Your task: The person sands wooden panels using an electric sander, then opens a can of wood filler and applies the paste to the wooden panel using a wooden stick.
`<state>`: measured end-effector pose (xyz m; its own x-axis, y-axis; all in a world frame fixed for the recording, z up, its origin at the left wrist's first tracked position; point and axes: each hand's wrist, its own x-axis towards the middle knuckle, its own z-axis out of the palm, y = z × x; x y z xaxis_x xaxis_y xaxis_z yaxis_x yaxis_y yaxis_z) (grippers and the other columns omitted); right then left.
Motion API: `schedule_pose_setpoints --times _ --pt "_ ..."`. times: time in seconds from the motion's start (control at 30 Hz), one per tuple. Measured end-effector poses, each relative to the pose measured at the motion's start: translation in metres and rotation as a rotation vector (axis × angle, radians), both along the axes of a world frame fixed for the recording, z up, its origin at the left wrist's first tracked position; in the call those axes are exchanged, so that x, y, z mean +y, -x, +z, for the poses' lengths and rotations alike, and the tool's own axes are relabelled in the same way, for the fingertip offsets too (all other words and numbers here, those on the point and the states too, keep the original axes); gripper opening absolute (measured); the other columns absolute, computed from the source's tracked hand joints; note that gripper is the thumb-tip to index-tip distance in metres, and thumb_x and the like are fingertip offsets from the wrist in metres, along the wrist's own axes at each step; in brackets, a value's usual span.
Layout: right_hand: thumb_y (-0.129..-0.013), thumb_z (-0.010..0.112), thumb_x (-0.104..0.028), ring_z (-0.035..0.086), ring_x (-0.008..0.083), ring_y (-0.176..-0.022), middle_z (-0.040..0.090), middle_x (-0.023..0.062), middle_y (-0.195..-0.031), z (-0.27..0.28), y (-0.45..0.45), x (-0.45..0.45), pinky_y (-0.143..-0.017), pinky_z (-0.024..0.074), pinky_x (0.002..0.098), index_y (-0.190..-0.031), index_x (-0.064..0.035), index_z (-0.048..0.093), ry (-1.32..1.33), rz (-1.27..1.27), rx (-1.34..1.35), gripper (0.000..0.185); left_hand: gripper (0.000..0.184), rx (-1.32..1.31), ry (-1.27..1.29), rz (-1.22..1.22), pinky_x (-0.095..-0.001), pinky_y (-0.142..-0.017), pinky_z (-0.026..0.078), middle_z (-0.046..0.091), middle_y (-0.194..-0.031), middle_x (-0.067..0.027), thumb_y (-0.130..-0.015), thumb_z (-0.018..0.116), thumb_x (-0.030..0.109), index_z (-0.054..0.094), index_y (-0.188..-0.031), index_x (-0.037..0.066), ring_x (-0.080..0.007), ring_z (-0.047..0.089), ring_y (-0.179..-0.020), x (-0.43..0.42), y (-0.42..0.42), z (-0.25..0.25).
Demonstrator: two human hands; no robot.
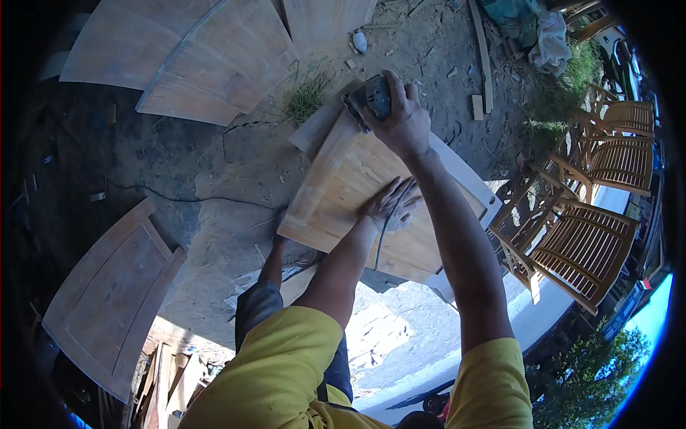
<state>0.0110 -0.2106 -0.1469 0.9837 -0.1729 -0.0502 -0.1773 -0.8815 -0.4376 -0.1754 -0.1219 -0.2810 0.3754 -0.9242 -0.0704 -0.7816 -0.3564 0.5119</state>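
Well, a cord (pixel 379 247) crosses the left hand (pixel 391 206), 3 chairs (pixel 584 250) standing nearby.

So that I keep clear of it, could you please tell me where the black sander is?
In the head view, the black sander is in the right hand, at the far corner of the wooden panel.

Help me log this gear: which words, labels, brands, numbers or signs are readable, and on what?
No text can be read in this view.
Power tool in the right hand: any label is too small to read.
Wooden panel under the left hand: no lettering visible.
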Motion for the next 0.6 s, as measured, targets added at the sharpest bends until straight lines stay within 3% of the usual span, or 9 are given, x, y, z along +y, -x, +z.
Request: schedule_pose_setpoints --times 0.03,0.07,0.27,0.37,0.47,0.5,0.53,0.6 --pt "-0.083 0.084 -0.037 0.074 0.0451 -0.095 0.065 0.0207 -0.119 0.000 0.013 -0.011 -0.080 0.0632 0.0548 -0.153 -0.0191 0.049 0.007 0.028 0.022 0.080 0.062 -0.063 0.058 0.046 -0.0535 -0.135 0.009 0.038 -0.173 -0.0110 -0.103 0.049 0.045 0.051 -0.160 0.021 -0.0295 0.024 -0.165 0.001 0.002 -0.003" --pt "-0.083 0.084 -0.037 0.074 0.0451 -0.095 0.065 0.0207 -0.119 0.000 0.028 -0.024 -0.080 0.0632 0.0548 -0.153 -0.0191 0.049 0.015 0.053 0.031 0.080 0.062 -0.138 0.042 0.040 -0.0529 -0.135 0.006 0.030 -0.177 -0.0098 -0.104 0.049 0.045 0.049 -0.162 0.024 -0.0284 0.020 -0.166 0.003 -0.002 0.006" --pt "-0.081 0.085 -0.037 0.074 0.0460 -0.095 0.064 0.0211 -0.121 -0.005 0.035 -0.042 -0.081 0.0631 0.0575 -0.155 -0.0221 0.047 0.077 0.059 -0.004 0.084 0.064 -0.097 0.015 0.055 -0.0527 -0.136 0.003 0.020 -0.180 -0.0079 -0.107 0.045 0.045 0.041 -0.167 0.024 -0.0283 0.013 -0.168 -0.001 0.004 0.003" --pt "-0.081 0.083 -0.037 0.074 0.0486 -0.093 0.063 0.0247 -0.122 -0.011 -0.007 0.003 -0.079 0.0627 0.0581 -0.155 -0.0214 0.046 0.037 0.075 -0.039 0.084 0.065 -0.080 -0.007 0.034 -0.0535 -0.136 0.005 0.029 -0.178 -0.0097 -0.105 0.047 0.046 0.045 -0.165 0.022 -0.0289 0.018 -0.166 0.002 -0.003 0.004" --pt "-0.082 0.083 -0.038 0.074 0.0514 -0.087 0.061 0.0297 -0.124 -0.014 -0.035 0.041 -0.076 0.0627 0.0584 -0.156 -0.0206 0.043 -0.006 -0.026 -0.054 0.086 0.067 0.037 -0.047 -0.015 -0.0555 -0.135 0.012 0.047 -0.168 -0.0123 -0.103 0.049 0.047 0.048 -0.162 0.014 -0.0330 0.030 -0.162 0.003 -0.008 0.017" --pt "-0.081 0.084 -0.037 0.074 0.0522 -0.084 0.057 0.0323 -0.128 -0.010 -0.034 0.047 -0.075 0.0628 0.0580 -0.155 -0.0194 0.043 -0.019 -0.091 -0.037 0.086 0.066 -0.074 -0.065 -0.004 -0.0558 -0.135 0.014 0.045 -0.169 -0.0129 -0.103 0.049 0.046 0.051 -0.159 0.011 -0.0340 0.029 -0.162 0.005 -0.003 0.012" --pt "-0.080 0.084 -0.036 0.073 0.0529 -0.083 0.056 0.0330 -0.129 -0.010 -0.029 0.046 -0.075 0.0627 0.0581 -0.155 -0.0191 0.043 -0.033 -0.139 -0.028 0.087 0.066 -0.296 0.132 0.075 -0.0558 -0.135 0.014 0.046 -0.168 -0.0141 -0.103 0.049 0.047 0.054 -0.156 0.010 -0.0342 0.030 -0.162 0.007 0.003 -0.015" --pt "-0.080 0.085 -0.036 0.073 0.0536 -0.082 0.055 0.0337 -0.130 -0.012 -0.008 0.027 -0.075 0.0626 0.0582 -0.155 -0.0188 0.043 -0.049 -0.220 -0.021 0.087 0.066 -0.504 0.345 0.121 -0.0558 -0.134 0.014 0.048 -0.166 -0.0152 -0.103 0.049 0.049 0.056 -0.154 0.009 -0.0345 0.030 -0.161 0.004 0.000 -0.019"
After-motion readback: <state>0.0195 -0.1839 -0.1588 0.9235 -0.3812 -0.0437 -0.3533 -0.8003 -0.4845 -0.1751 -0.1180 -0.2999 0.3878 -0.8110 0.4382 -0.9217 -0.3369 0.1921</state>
